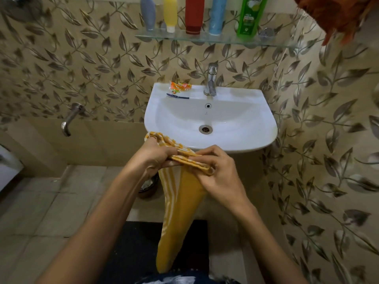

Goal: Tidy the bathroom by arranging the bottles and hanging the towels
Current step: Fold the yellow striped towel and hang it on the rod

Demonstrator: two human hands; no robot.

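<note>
A yellow towel (180,212) with white stripes hangs down in front of the white sink (254,128). My left hand (155,156) grips its bunched top edge at the sink's front rim. My right hand (219,173) pinches the same edge just to the right. On the glass shelf (272,43) above the sink stand several bottles in a row: grey (148,13), yellow (170,14), red (194,16), blue (218,17) and green (250,17). An orange-brown towel (336,15) hangs at the top right corner.
A chrome tap (211,80) stands at the back of the sink, with an orange packet (180,87) and a dark razor (178,96) on its left ledge. A wall spout (70,119) sticks out at the left. A dark bin (148,186) sits under the sink, a black mat (133,249) on the floor.
</note>
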